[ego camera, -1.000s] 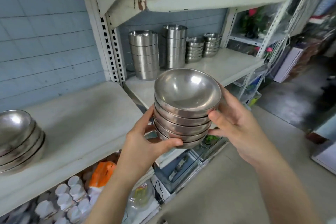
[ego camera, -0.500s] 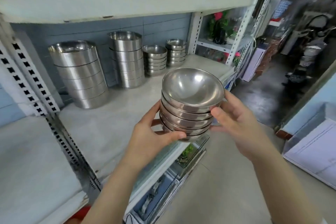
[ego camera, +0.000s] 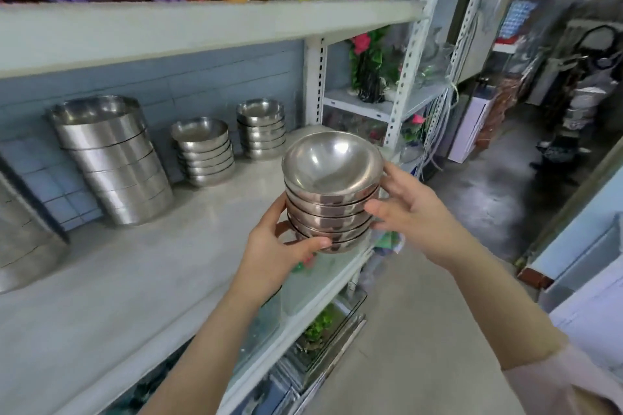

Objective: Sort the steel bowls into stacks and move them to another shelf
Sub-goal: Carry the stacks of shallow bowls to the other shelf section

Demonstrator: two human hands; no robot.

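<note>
Bowl stack [ego camera: 332, 192]: nested steel bowls, upright, held in the air over the front edge of the shelf [ego camera: 135, 280], near its right corner.
Left grip [ego camera: 274, 246]: curled round the stack's lower left side, my thumb across the lowest bowls.
Right grip [ego camera: 413, 212]: fingers curled behind the right side, my thumb pressed on the near side.
Back edge of shelf: tall stack [ego camera: 111, 158], middle stack [ego camera: 205, 152], end stack [ego camera: 261, 133], in a row, apart.

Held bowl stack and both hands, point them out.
Held bowl stack [ego camera: 332, 162], head view, top bowl's inside.
Left hand [ego camera: 273, 249], head view, its back.
Right hand [ego camera: 411, 212], head view, its back.
</note>
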